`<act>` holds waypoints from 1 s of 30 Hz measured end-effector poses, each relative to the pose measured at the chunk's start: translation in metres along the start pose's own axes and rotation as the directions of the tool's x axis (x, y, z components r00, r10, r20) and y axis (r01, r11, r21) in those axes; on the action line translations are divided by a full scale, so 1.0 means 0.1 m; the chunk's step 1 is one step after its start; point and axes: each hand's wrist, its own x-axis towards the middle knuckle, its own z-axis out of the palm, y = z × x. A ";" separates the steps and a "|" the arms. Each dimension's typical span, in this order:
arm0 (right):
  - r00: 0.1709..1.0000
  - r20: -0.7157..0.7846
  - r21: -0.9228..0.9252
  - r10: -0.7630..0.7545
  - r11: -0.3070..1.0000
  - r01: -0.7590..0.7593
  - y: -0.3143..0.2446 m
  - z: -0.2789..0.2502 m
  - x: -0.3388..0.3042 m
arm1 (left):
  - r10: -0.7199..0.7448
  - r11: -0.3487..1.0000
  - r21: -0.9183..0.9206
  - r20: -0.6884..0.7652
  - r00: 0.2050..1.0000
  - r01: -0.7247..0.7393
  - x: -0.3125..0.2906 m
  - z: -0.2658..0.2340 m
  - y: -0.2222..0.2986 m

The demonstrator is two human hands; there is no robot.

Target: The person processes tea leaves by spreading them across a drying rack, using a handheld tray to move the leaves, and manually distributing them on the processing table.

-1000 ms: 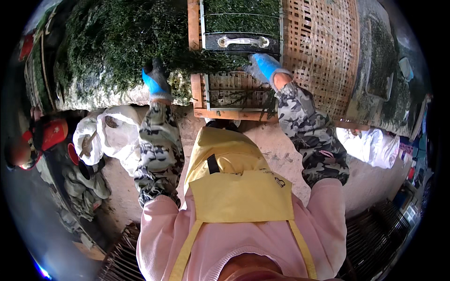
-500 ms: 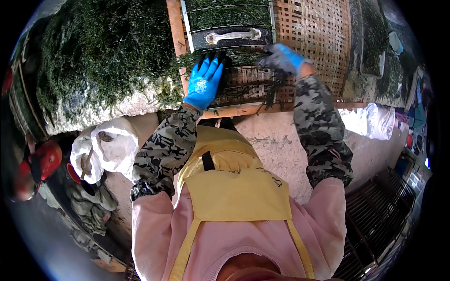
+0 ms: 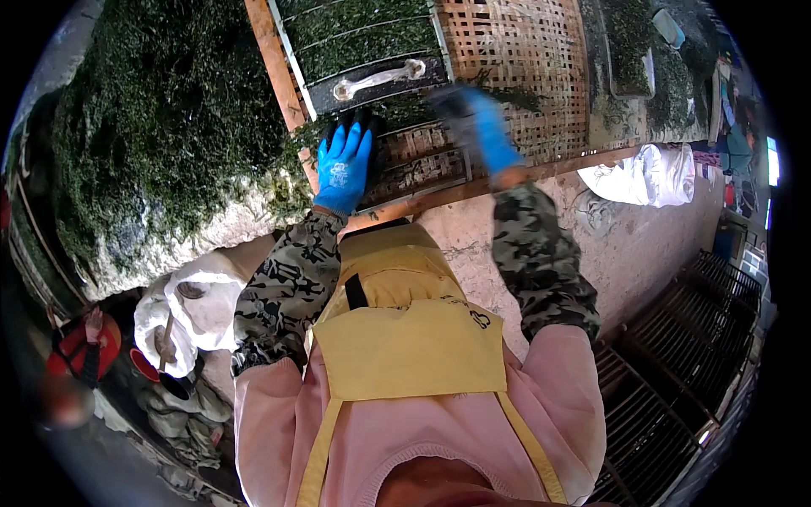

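The left hand [image 3: 344, 167], in a blue glove, reaches straight forward from a camouflage sleeve and lies flat, palm down, fingers spread and pointing away from the body. Its fingertips rest at the near edge of the green leaf layer [image 3: 363, 38] that fills the wooden frame [image 3: 272, 59], just below the dark metal plate with a pale handle [image 3: 378, 78]. This grip is wide open and has hold of nothing; it only presses on the woven bamboo mat [image 3: 414, 160] and the strands of leaf there.

The right hand [image 3: 480, 127], also blue-gloved, is raised over the mat to the right of the plate, forearm angled up and inward. It is smeared by motion, so whether its grip is closed or holds any leaf cannot be told.

The large heap of green leaves [image 3: 160, 127] lies to the left of the frame on a pale sheet, well apart from the right hand and just beside the left.

Against half a second earlier, the left hand has stayed in nearly the same place and pose beneath the handle. The right hand has drawn in from the frame's right edge toward the middle, and the whole scene has swung slightly in the view.
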 end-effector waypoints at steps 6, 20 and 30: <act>0.745 0.303 0.876 0.594 0.134 -0.463 -0.03 0.16 0.40 | -0.020 0.998 0.068 0.019 1.000 0.019 0.01 0.06 0.02; 0.554 -0.530 0.822 0.643 0.228 0.522 1.64 -3.30 1.01 | -0.043 0.940 0.341 0.045 0.998 0.025 -0.14 0.16 -0.06; 0.665 -0.578 0.816 0.473 0.330 0.475 3.60 -4.27 1.81 | -0.076 0.961 0.272 0.092 0.993 0.049 0.04 0.06 0.16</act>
